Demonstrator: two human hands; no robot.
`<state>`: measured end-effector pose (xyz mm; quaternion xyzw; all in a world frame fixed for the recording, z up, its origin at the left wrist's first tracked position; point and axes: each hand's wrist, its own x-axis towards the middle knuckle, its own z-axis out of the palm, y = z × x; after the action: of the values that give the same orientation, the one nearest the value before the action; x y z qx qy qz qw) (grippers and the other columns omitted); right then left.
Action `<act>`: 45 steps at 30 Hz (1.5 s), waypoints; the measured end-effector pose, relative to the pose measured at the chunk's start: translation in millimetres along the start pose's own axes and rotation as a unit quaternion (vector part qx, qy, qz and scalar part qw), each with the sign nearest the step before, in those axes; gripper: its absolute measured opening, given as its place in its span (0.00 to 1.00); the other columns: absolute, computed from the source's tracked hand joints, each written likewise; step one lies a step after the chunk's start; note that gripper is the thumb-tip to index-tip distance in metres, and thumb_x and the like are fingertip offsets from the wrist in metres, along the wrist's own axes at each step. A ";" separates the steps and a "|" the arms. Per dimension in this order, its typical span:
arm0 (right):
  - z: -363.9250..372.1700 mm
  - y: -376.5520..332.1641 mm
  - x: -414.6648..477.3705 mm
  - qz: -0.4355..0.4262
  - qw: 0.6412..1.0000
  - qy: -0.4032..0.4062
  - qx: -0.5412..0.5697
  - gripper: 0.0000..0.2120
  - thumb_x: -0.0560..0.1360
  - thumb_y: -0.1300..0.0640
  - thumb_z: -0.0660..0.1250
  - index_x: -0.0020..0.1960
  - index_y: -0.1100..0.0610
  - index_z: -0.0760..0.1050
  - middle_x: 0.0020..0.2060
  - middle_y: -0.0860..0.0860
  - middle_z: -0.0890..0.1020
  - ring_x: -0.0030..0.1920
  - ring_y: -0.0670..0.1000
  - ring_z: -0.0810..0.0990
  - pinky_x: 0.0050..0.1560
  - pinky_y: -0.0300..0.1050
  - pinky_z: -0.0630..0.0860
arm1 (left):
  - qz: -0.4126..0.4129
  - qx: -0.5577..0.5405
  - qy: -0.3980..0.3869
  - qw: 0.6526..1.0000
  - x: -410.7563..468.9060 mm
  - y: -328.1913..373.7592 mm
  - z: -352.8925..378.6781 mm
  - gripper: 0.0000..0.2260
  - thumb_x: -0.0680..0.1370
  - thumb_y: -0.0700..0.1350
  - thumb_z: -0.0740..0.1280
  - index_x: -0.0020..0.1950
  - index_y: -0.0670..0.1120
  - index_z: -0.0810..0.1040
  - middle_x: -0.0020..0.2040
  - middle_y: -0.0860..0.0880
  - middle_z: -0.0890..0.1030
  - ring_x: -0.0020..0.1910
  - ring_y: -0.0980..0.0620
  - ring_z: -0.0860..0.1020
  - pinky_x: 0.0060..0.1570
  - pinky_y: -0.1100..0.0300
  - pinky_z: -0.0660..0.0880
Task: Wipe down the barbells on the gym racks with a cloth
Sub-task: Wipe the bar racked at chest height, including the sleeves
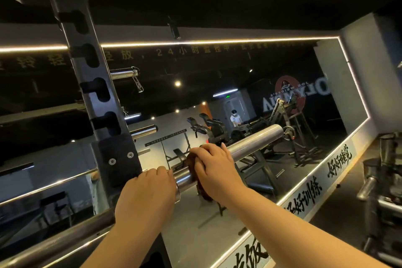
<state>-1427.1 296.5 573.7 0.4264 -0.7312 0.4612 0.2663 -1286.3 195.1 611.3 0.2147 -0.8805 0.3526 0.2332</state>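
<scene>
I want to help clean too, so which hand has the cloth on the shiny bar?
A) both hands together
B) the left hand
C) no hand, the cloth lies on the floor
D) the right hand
D: the right hand holds the brown cloth wrapped on the barbell, while the left hand grips the bar bare, with no cloth under it.
</scene>
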 end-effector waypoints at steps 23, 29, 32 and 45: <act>14.4 -1.7 -29.5 -0.148 0.988 -0.020 -0.027 0.21 0.84 0.48 0.51 0.75 0.50 0.67 0.71 0.48 0.71 0.75 0.49 0.65 0.82 0.55 0.45 | -0.022 -0.038 0.035 0.998 -6.5 10.3 -19.9 0.12 0.84 0.55 0.59 0.61 0.49 0.71 0.52 0.50 0.77 0.46 0.52 0.79 0.48 0.56 0.79; 8.6 -12.8 29.6 -0.044 0.994 -0.078 -0.062 0.15 0.86 0.49 0.50 0.63 0.50 0.73 0.54 0.48 0.80 0.60 0.52 0.78 0.78 0.61 0.57 | -0.036 -0.040 0.017 0.998 -8.3 7.2 -12.8 0.13 0.83 0.51 0.63 0.64 0.46 0.71 0.49 0.48 0.75 0.43 0.51 0.76 0.48 0.54 0.79; 31.6 -12.5 -6.2 -0.093 0.995 0.001 -0.029 0.17 0.86 0.50 0.52 0.69 0.53 0.72 0.62 0.51 0.77 0.66 0.53 0.73 0.78 0.60 0.59 | -0.037 -0.038 0.017 0.998 -10.2 8.0 -12.5 0.11 0.84 0.50 0.61 0.62 0.46 0.72 0.46 0.49 0.72 0.41 0.51 0.74 0.47 0.55 0.79; 11.9 -8.6 25.7 -0.042 0.995 -0.049 -0.074 0.14 0.86 0.52 0.53 0.66 0.53 0.73 0.57 0.52 0.80 0.61 0.54 0.77 0.74 0.55 0.64 | -0.020 -0.019 0.012 1.000 -10.0 6.3 -16.8 0.13 0.83 0.48 0.62 0.66 0.44 0.70 0.47 0.47 0.70 0.42 0.50 0.73 0.47 0.55 0.77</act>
<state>-1432.3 274.3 592.5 0.4581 -0.7567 0.3731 0.2800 -1277.4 213.4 613.2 0.2235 -0.8798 0.3336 0.2544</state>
